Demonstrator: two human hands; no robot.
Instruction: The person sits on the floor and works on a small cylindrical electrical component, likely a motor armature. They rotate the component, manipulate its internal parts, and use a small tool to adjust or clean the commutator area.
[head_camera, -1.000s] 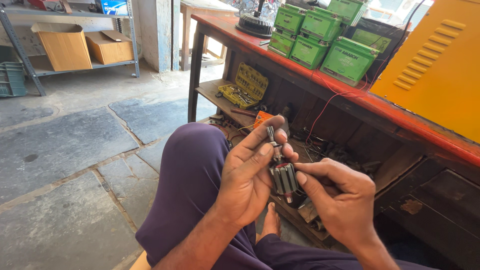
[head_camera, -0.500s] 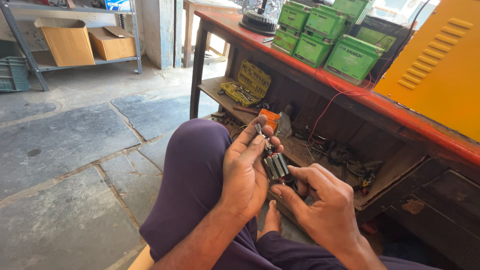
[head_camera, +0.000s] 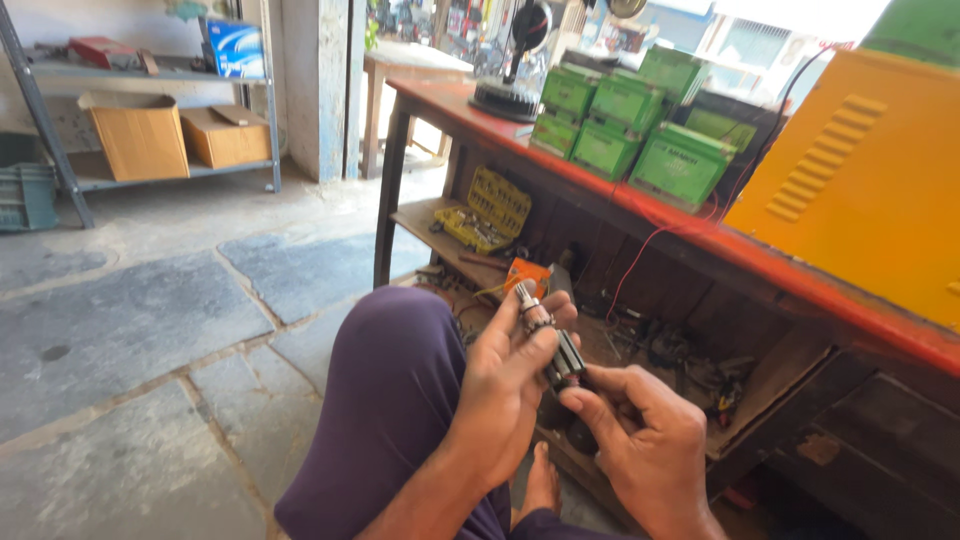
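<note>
Red-topped workbench (head_camera: 640, 215), one; green boxes (head_camera: 680, 165) stacked on it, about six. Left hand (head_camera: 505, 385) wrapped around one motor armature (head_camera: 552, 345) above the knee, shaft up. Right hand (head_camera: 645, 440) pinching its lower end. Likely heavy, rigid metal; best gripped at the core, not the windings.

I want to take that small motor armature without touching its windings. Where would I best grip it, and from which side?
Probably the bare steel shaft tip, from above on the bench side. The armature tilts up and away from the person. The left hand wraps its middle and the right hand pinches its lower end, so only the upper shaft is free.
</note>
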